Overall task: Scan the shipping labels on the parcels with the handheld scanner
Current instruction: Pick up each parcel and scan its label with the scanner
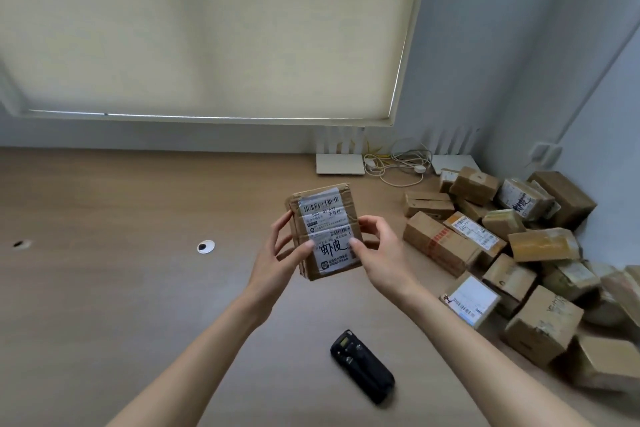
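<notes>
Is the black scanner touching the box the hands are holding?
Apart. The head view shows the scanner lying on the table below the held parcel, with bare tabletop between them.

I see a small brown cardboard parcel [323, 230] raised above the desk, its white shipping label [327, 230] facing me with barcodes and black handwriting. The black handheld scanner [362, 366] lies flat on the desk nearer me. More cardboard parcels [519, 253] are heaped at right.
</notes>
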Tool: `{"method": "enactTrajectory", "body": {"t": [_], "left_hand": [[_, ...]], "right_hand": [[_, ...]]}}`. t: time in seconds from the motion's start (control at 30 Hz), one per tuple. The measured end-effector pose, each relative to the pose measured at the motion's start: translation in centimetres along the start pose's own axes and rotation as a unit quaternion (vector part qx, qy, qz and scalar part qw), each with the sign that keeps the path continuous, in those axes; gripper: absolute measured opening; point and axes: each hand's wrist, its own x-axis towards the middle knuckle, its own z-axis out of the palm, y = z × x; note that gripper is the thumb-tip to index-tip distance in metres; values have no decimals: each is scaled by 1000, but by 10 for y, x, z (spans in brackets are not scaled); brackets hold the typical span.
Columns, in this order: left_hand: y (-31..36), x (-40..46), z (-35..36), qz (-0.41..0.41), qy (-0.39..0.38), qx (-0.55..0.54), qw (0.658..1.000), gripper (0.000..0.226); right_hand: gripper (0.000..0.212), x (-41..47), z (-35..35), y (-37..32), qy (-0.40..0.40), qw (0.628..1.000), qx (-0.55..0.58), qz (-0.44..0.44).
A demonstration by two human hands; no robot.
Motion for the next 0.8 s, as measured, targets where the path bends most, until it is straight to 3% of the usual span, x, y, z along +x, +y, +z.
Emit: {"method": "enactTrajectory", "body": {"t": [0.33, 0.47, 0.67, 0.8], "left_hand": [[-74, -25, -41, -42, 45, 17, 998, 82], [-120, -34, -49, -86, 62, 1, 994, 87], [-182, -48, -62, -133, 88, 18, 987, 89], [-211, -52, -64, -150, 93, 23, 984, 91]], "right_hand": [[40, -28, 48, 49, -96, 995, -31, -2], [49, -44, 52, 98, -131, 983, -124, 36], [71, -73, 62, 191, -200, 900, -365, 129], [105, -85, 79, 230, -201, 868, -414, 188]]}}
